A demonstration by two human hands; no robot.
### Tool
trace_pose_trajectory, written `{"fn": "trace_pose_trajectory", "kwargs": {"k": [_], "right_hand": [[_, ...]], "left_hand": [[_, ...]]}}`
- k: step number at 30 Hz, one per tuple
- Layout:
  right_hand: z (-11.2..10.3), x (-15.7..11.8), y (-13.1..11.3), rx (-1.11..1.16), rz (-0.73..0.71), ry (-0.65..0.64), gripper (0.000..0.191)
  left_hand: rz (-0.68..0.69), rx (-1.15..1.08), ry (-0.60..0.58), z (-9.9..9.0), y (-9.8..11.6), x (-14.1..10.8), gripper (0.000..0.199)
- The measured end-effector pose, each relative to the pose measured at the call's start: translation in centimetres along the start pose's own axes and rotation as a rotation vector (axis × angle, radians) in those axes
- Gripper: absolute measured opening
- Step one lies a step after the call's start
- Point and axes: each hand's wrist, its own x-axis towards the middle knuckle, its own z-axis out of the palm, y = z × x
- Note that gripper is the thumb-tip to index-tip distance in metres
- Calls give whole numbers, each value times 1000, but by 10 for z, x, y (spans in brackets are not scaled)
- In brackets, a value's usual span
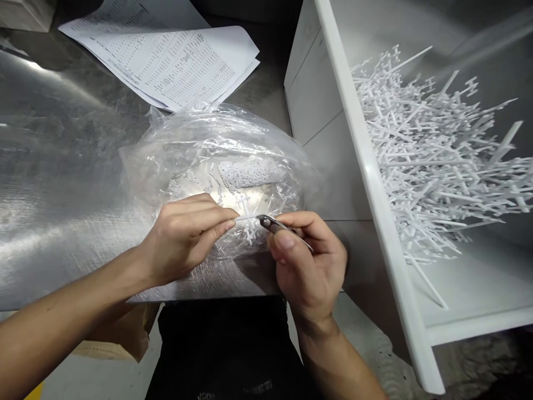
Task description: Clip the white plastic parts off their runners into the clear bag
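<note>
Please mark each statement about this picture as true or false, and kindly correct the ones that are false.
1. The right hand holds a small metal tool. True.
2. The left hand is empty. False: its fingers pinch a thin white stick, whose other end is at the tip of the tool.
3. Printed papers lie beyond the clear plastic bag. True.
4. The heap of white pieces is sorted into neat rows. False: the pieces lie tangled, pointing many ways.
5. The white bin with this heap is on the person's right side. True.
</note>
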Motion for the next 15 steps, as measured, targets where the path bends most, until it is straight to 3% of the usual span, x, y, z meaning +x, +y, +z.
{"fn": "trace_pose_trajectory", "kwargs": {"k": [7,15], "right_hand": [[2,0,-10,-92,-52,-51,12],[3,0,-9,-125,-15,-63,11]], "left_hand": [[-95,-42,78,-1,0,1,10],[-52,-38,125,-1,1,-1,10]]}}
